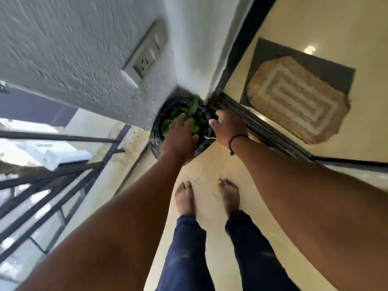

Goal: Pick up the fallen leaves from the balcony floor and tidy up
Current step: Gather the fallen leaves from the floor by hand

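Observation:
A round bin lined with a black bag stands in the balcony corner against the white wall. Green leaves lie inside it. My left hand reaches into the bin's mouth, palm down over the leaves, fingers spread; whether it grips any leaf is hidden. My right hand hovers over the bin's right rim, fingers loosely curled and apart, with nothing seen in it. A black cord circles the right wrist.
My bare feet stand on cream floor tiles just before the bin. A black metal railing runs along the left. Sliding door tracks lie to the right, with a woven doormat indoors. A wall socket sits above.

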